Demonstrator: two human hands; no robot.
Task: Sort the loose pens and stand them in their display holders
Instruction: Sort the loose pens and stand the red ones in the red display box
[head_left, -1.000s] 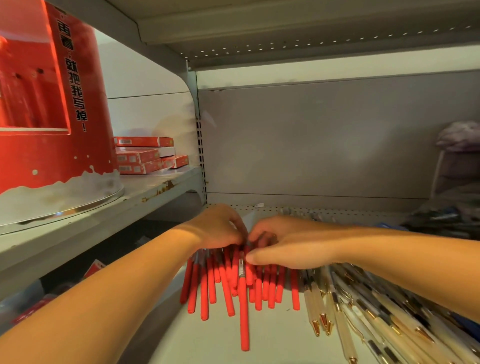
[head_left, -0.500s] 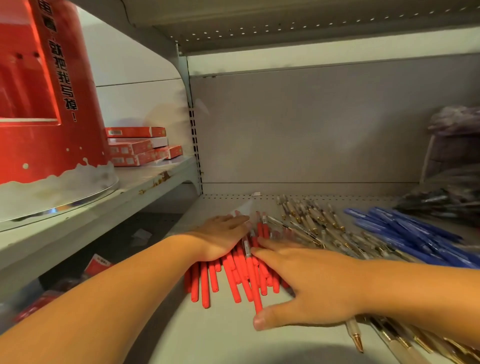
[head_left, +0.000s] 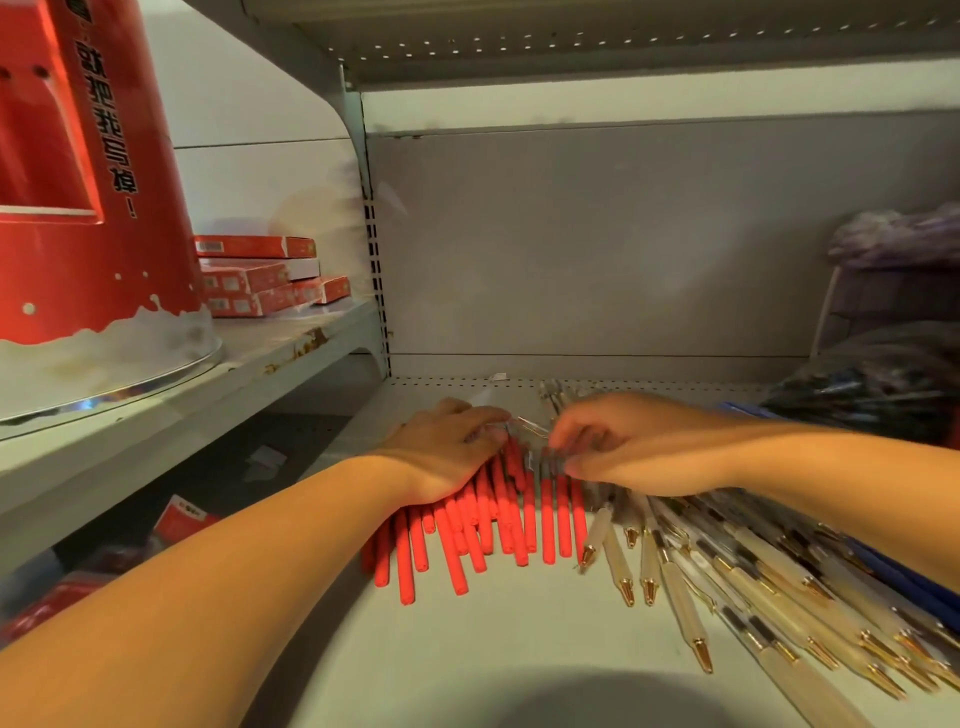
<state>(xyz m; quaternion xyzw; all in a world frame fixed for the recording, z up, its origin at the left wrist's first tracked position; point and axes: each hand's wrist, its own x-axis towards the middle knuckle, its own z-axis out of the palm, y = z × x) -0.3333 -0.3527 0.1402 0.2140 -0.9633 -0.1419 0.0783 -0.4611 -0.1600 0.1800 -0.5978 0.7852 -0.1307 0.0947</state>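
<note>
A row of several red pens (head_left: 483, 535) lies flat on the pale shelf (head_left: 467, 649), tips toward me. My left hand (head_left: 447, 447) rests on the left part of the row, fingers curled over the far ends. My right hand (head_left: 628, 447) covers the far ends on the right side, fingers bent down onto the pens' clips. Cream pens with gold tips (head_left: 727, 587) fan out under my right forearm. A few blue pens (head_left: 893, 577) show at the right edge.
A tall red display stand (head_left: 78, 197) with white lettering sits on the higher left shelf (head_left: 291, 353), with stacked red boxes (head_left: 260, 280) behind it. A dark bag of pens (head_left: 878, 395) lies at the back right. The shelf's back panel (head_left: 597, 249) is close.
My right hand has pulled back from lying flat over the red pens and now curls at their far ends. The red pens lie in a more even row. The view shifted slightly.
</note>
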